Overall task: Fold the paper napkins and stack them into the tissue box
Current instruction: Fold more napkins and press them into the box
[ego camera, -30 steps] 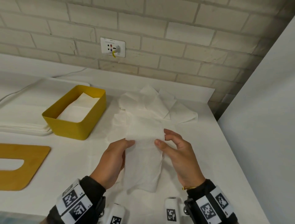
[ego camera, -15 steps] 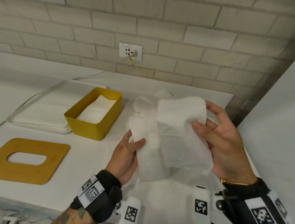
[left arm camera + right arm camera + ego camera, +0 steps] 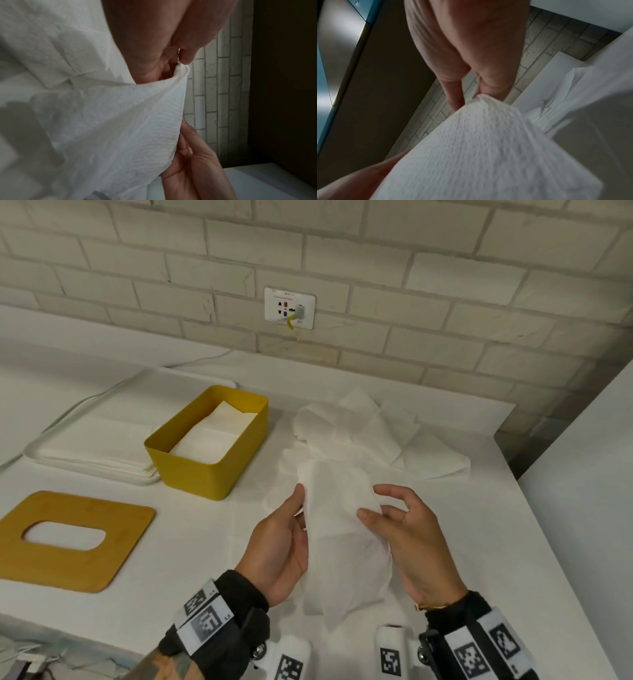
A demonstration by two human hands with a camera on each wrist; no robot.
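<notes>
Head view shows the yellow tissue box point(image 3: 205, 451) at ten o'clock already holding folded napkins, while left hand point(image 3: 279, 546) and right hand point(image 3: 407, 542) pinch a half-folded napkin point(image 3: 342, 529), loose pile point(image 3: 370, 433) at twelve o'clock waiting.

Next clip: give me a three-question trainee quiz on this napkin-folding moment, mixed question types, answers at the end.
1. True or false: the yellow box already has napkins inside.
2. Which hands grip the napkin? A) left only B) right only C) both
3. Fill in: the wooden lid with the oval slot lies on the table, to the ____ of the box.

Key: 1 true. 2 C: the left hand and the right hand each pinch an edge. 3 left.
</notes>
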